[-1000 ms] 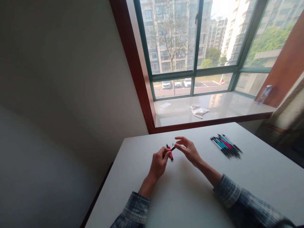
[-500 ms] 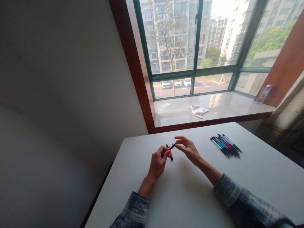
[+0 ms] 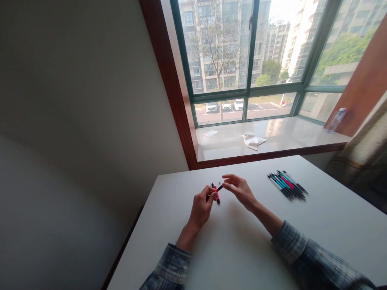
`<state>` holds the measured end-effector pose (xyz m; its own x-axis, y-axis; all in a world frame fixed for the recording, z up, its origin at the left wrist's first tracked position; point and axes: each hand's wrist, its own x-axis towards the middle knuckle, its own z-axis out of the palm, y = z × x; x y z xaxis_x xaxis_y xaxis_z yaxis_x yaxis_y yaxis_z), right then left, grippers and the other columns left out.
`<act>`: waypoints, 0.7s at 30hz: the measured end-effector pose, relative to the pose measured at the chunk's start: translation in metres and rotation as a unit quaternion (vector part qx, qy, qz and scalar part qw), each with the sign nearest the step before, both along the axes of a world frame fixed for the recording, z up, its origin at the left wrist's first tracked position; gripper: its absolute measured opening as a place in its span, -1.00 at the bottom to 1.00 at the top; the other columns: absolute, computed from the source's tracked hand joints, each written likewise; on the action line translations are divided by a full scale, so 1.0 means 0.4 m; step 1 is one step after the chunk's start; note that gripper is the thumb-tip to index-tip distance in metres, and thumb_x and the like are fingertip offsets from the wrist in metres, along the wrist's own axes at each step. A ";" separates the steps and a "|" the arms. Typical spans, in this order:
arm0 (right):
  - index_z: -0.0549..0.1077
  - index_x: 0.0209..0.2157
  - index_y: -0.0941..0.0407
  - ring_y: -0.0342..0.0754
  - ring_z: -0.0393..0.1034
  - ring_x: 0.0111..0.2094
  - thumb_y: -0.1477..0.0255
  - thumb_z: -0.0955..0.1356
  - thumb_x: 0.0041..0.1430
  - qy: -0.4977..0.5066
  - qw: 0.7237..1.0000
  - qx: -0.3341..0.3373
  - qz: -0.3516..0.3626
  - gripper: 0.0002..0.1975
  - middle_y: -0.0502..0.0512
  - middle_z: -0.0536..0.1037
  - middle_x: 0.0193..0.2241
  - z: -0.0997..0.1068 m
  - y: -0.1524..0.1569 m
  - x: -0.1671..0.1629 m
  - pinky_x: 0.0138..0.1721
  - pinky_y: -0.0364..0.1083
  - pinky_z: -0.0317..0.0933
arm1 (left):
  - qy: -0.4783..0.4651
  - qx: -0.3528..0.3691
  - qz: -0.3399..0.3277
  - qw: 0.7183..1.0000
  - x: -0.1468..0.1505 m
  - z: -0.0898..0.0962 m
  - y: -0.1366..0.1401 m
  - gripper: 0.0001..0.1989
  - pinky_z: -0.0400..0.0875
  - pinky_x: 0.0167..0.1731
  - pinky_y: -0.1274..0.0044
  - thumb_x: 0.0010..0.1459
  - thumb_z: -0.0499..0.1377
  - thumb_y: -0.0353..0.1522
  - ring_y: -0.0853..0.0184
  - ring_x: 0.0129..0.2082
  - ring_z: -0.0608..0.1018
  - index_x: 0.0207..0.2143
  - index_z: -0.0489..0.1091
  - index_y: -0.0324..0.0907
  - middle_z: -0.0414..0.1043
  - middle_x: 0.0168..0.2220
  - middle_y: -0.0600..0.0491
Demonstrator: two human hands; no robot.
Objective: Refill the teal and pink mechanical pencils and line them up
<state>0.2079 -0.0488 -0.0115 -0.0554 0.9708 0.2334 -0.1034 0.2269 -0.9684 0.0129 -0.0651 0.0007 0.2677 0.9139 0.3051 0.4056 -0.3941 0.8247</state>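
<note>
White table (image 3: 238, 249) up close. Over it, the left hand (image 3: 202, 205) pinches a dark pen (image 3: 220, 187); the right hand (image 3: 242, 192) is at its tip, but I cannot tell if it grips. The pen looks light, hard and maybe slippery, so the middle seems best to hold. Past them is a window (image 3: 220, 52).

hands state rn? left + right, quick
Left hand: closed, pinching a dark pen piece.
Right hand: fingers partly curled, thumb tip at the piece's far end; can't tell if it's gripping.
</note>
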 end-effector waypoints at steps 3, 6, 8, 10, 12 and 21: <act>0.51 0.01 0.04 0.09 0.50 -0.06 0.22 0.52 0.09 0.014 1.000 0.009 0.017 -0.54 0.12 0.63 -0.20 0.001 0.001 0.001 -0.04 0.07 0.34 | -0.003 -0.001 0.007 1.000 -0.002 0.000 0.002 -0.68 0.34 -0.38 0.53 0.34 0.09 -0.11 0.30 -0.47 0.53 -0.33 0.42 -0.13 0.52 -0.46 0.09; 0.51 0.02 0.03 0.09 0.50 -0.06 0.22 0.52 0.08 -0.011 1.000 0.014 0.009 -0.53 0.13 0.63 -0.19 0.004 0.000 -0.001 -0.05 0.07 0.35 | -0.003 -0.002 0.010 1.000 -0.004 0.001 0.002 -0.67 0.32 -0.39 0.54 0.35 0.08 -0.10 0.31 -0.48 0.52 -0.33 0.42 -0.13 0.52 -0.46 0.10; 0.53 -0.02 0.05 0.08 0.52 -0.11 0.22 0.51 0.09 -0.021 1.000 0.010 0.001 -0.57 0.11 0.63 -0.24 0.005 -0.002 -0.002 -0.07 0.07 0.35 | -0.002 -0.004 0.009 1.000 -0.004 0.003 0.002 -0.66 0.31 -0.40 0.54 0.35 0.08 -0.10 0.32 -0.48 0.51 -0.34 0.42 -0.13 0.53 -0.46 0.09; 0.53 -0.02 0.06 0.08 0.52 -0.11 0.23 0.49 0.12 -0.013 1.000 0.007 0.006 -0.60 0.12 0.63 -0.24 0.006 -0.002 -0.002 -0.06 0.07 0.35 | 0.000 -0.009 0.007 1.000 -0.004 0.003 0.001 -0.66 0.30 -0.42 0.55 0.35 0.08 -0.10 0.33 -0.49 0.50 -0.35 0.42 -0.13 0.53 -0.46 0.09; 0.50 0.02 0.04 0.09 0.50 -0.06 0.25 0.48 0.13 -0.003 1.000 0.010 0.012 -0.57 0.15 0.63 -0.16 0.006 -0.002 -0.001 -0.04 0.07 0.35 | -0.001 -0.015 0.007 1.000 -0.004 0.003 0.000 -0.65 0.28 -0.44 0.56 0.35 0.07 -0.10 0.34 -0.51 0.47 -0.36 0.42 -0.13 0.53 -0.46 0.09; 0.48 0.04 0.04 0.08 0.54 -0.13 0.24 0.53 0.06 0.040 0.999 0.004 0.015 -0.50 0.11 0.64 -0.25 0.016 -0.005 -0.001 -0.05 0.08 0.36 | -0.012 -0.029 -0.017 0.999 -0.002 0.005 -0.005 -0.61 0.27 -0.46 0.55 0.36 0.05 -0.09 0.37 -0.56 0.39 -0.39 0.41 -0.13 0.53 -0.47 0.09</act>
<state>0.2073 -0.0509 -0.0051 -0.0662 0.9669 0.2464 -0.1875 0.2305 -0.9549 0.0121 -0.0669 0.0029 0.2924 0.9205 0.2593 0.3725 -0.3594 0.8556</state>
